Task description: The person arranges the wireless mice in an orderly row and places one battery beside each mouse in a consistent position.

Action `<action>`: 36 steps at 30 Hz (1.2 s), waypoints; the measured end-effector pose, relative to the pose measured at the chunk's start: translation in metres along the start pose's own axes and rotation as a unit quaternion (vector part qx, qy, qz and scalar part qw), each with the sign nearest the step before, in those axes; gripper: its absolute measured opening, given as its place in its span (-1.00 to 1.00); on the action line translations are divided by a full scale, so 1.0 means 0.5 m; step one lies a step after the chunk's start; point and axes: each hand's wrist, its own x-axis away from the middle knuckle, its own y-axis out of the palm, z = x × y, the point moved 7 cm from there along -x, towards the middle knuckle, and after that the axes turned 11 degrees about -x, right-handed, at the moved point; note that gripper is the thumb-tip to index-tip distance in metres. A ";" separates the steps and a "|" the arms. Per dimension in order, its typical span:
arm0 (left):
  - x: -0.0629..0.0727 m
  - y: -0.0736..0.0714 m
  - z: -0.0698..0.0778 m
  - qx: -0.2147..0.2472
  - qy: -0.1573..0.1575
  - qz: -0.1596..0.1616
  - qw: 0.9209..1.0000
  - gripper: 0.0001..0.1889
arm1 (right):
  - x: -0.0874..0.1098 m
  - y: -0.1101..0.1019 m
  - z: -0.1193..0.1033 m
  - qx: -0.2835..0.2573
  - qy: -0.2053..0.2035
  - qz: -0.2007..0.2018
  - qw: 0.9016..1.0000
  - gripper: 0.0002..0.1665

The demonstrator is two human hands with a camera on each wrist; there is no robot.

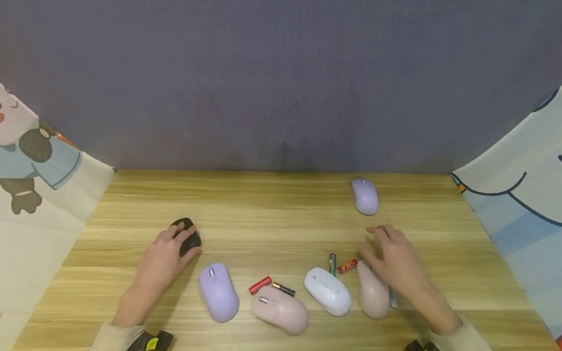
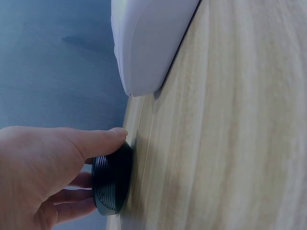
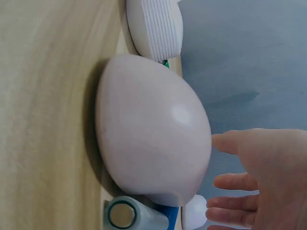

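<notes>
My left hand (image 1: 161,260) holds a small black computer mouse (image 1: 191,242) at the left of the table, thumb on one side and fingers on the other. The left wrist view shows the ridged side of that black mouse (image 2: 111,184). On the right, my right hand (image 1: 402,266) hovers with loosely spread fingers above a pale pink mouse (image 1: 373,296). In the right wrist view the fingers hold nothing, and the pink mouse (image 3: 151,127) stands on the table beside them. A battery (image 3: 139,214) lies alongside it.
A purple mouse (image 1: 218,294), another pink mouse (image 1: 282,311) and a white mouse (image 1: 329,292) stand along the front. Near them lie a red battery (image 1: 260,285), a black-and-gold battery (image 1: 283,289), a dark-and-green battery (image 1: 333,264) and another red battery (image 1: 347,266). Farther back is a purple mouse (image 1: 365,197).
</notes>
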 end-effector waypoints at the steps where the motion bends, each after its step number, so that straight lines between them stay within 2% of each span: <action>1: 0.000 0.000 0.000 0.000 0.000 0.000 1.000 -0.43 | 0.002 0.000 -0.001 0.000 -0.002 0.001 1.000 -0.43; 11: 0.000 0.001 0.000 -0.001 0.000 -0.001 1.000 -0.42 | 0.025 0.001 -0.014 0.002 -0.033 0.013 0.999 -0.45; 21: 0.000 0.004 -0.001 0.000 -0.001 -0.006 1.000 -0.42 | 0.046 0.005 -0.023 0.004 -0.021 -0.013 1.000 -0.45; 36: -0.002 0.003 -0.001 0.006 -0.002 -0.003 1.000 -0.43 | 0.074 0.010 -0.035 0.031 -0.033 -0.003 0.999 -0.46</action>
